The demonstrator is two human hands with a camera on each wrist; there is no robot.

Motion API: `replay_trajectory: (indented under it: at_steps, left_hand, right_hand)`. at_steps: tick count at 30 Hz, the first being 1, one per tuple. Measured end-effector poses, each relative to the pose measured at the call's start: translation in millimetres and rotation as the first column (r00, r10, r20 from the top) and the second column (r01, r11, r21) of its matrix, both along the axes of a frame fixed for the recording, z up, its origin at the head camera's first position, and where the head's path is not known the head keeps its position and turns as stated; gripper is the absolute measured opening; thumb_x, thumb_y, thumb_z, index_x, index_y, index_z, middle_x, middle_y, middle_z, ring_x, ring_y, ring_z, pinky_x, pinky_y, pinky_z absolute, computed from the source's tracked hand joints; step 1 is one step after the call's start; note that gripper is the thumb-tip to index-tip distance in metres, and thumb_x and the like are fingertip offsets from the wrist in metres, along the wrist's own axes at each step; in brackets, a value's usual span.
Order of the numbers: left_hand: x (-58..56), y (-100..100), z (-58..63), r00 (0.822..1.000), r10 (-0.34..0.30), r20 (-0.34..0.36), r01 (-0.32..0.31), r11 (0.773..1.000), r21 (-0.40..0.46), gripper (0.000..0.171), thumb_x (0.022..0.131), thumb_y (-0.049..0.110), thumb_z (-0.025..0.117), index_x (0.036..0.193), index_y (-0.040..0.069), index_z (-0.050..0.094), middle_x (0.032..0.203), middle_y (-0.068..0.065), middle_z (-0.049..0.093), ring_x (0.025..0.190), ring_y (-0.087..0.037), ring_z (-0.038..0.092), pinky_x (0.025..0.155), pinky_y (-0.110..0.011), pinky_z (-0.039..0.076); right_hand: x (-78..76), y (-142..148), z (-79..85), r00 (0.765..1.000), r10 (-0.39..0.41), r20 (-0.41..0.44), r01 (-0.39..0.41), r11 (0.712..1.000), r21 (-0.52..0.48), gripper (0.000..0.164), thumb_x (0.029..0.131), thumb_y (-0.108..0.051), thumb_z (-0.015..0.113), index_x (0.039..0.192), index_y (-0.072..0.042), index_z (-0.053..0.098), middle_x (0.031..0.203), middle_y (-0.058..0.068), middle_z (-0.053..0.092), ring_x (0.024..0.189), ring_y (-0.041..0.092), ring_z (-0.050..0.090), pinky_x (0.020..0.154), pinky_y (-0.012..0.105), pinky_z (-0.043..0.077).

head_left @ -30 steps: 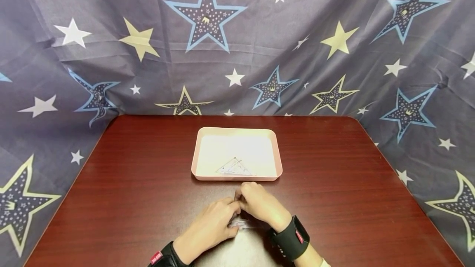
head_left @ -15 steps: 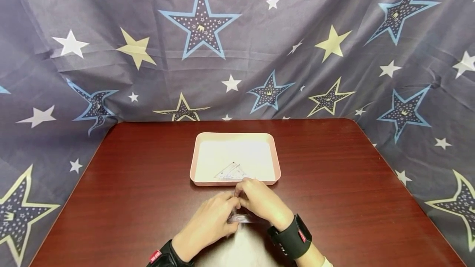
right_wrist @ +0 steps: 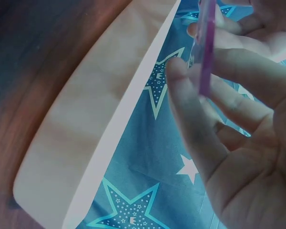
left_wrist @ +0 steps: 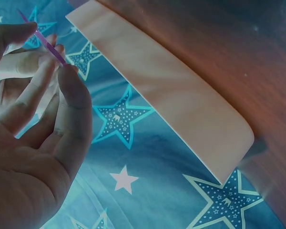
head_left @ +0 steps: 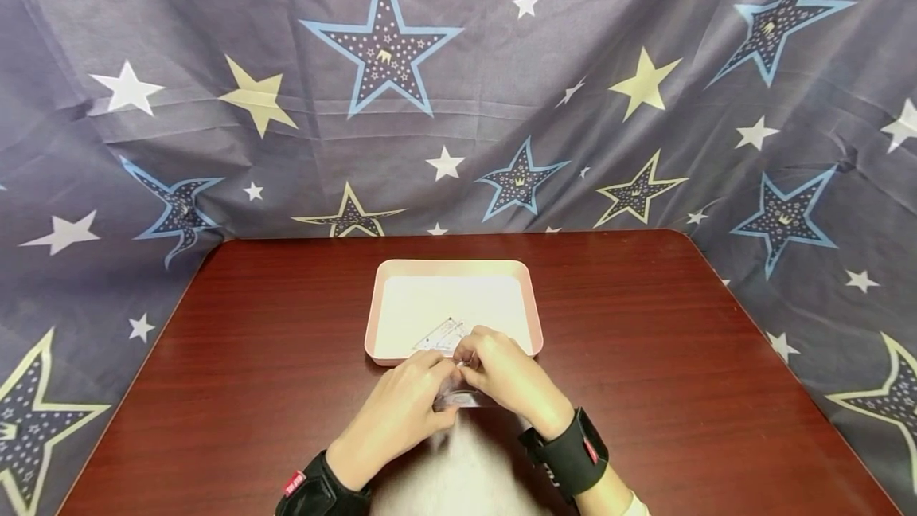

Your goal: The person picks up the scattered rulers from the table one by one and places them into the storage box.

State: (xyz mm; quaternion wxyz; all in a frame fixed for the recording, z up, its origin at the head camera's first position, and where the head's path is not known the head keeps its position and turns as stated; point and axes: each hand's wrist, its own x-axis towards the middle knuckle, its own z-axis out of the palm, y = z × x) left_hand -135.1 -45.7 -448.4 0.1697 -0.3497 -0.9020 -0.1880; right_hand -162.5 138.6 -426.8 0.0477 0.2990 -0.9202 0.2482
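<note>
Between the two hands, just in front of the tray, is a thin, flat, clear plastic piece [head_left: 464, 399] with a whitish curved mark. Seen edge-on in the wrist views, the clear plastic piece [left_wrist: 50, 46] shows a purple edge. My left hand [head_left: 407, 395] holds it by thumb and fingers from the left. Thumb and fingers of my right hand [head_left: 514, 379] pinch it from the other side, close to the left fingertips. Much of the piece is hidden behind the fingers. Clear triangular set squares [head_left: 437, 338] lie in the pink tray [head_left: 533, 317], partly covered by the hands.
The tray stands on a dark red wooden table [head_left: 637, 341]. A grey curtain [head_left: 480, 86] printed with stars hangs behind the table and along its sides. Black bands circle both wrists.
Both hands have moved forward with the clear plastic piece, from before the tray to its near rim. They now overlap part of the tray and set squares. The head view has shifted slightly.
</note>
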Motion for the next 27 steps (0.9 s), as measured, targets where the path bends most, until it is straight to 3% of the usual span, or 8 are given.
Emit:
replay_trajectory:
  at_steps: [10, 20, 27]
  left_hand:
    - [-17.1, -3, -0.5, 0.999, 0.026, -0.025, -0.025, 0.999, 0.028, 0.031, 0.067, 0.02, 0.083, 0.093, 0.013, 0.067, 0.09, 0.004, 0.061, 0.081, -0.011, 0.056, 0.065, -0.027, 0.049]
    - [-38.2, -6, 1.8, 0.996, 0.079, -0.033, -0.079, 0.997, 0.0, 0.034, 0.066, 0.022, 0.083, 0.095, 0.011, 0.068, 0.09, 0.002, 0.061, 0.082, -0.014, 0.059, 0.063, -0.031, 0.052]
    - [-49.8, -6, -0.4, 0.997, 0.069, -0.035, -0.069, 0.998, 0.005, 0.033, 0.067, 0.021, 0.083, 0.096, 0.012, 0.069, 0.091, 0.003, 0.062, 0.082, -0.014, 0.059, 0.063, -0.031, 0.052]
  right_hand:
    - [-8.6, -2, 2.6, 0.998, -0.059, 0.018, 0.06, 0.998, -0.023, 0.01, 0.084, -0.004, 0.072, 0.093, -0.006, 0.072, 0.086, 0.004, 0.063, 0.074, 0.014, 0.062, 0.067, 0.023, 0.05]
    - [-21.3, -4, 1.6, 0.994, -0.104, 0.03, 0.106, 0.993, -0.044, 0.014, 0.082, -0.003, 0.073, 0.096, -0.002, 0.07, 0.087, 0.007, 0.063, 0.077, 0.022, 0.066, 0.065, 0.026, 0.051]
    - [-27.4, -3, -2.3, 0.992, -0.123, 0.002, 0.123, 0.992, -0.04, 0.016, 0.081, -0.003, 0.073, 0.097, -0.003, 0.07, 0.084, 0.006, 0.062, 0.075, 0.018, 0.064, 0.065, 0.027, 0.05]
